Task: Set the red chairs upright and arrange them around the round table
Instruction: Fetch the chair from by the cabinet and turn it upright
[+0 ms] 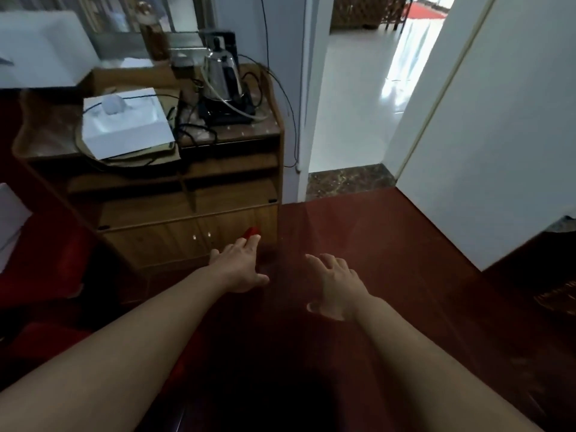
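Red floor (389, 244), two empty hands

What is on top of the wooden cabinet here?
On the wooden cabinet: a white tissue box, a steel kettle on its black base, and tangled cables. What lies beneath the box's brown mat is hidden.
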`<action>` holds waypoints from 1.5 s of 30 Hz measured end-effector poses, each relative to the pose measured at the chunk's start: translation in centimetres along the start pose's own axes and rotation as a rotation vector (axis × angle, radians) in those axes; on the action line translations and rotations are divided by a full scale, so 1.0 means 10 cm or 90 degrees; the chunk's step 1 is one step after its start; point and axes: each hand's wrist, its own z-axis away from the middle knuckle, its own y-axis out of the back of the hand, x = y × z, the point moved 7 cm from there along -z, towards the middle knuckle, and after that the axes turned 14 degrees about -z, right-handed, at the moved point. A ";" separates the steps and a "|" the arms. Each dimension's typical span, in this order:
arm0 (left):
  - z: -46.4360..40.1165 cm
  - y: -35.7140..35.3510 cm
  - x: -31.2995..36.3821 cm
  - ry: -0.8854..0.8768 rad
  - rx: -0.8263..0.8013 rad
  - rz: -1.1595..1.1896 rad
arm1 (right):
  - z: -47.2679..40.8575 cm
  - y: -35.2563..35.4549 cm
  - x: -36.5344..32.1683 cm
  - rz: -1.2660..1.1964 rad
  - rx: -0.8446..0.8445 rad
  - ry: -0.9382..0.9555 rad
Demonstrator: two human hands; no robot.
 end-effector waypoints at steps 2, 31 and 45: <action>-0.24 0.03 0.01 0.043 -0.012 0.018 | -0.35 0.12 0.10 0.001 -0.027 0.050; -2.26 -0.77 0.07 0.494 -0.092 0.296 | -3.54 -0.22 0.71 0.148 -0.377 0.321; -3.71 -1.66 -0.05 0.627 -0.093 0.372 | -5.11 -1.09 0.97 0.179 -0.472 0.448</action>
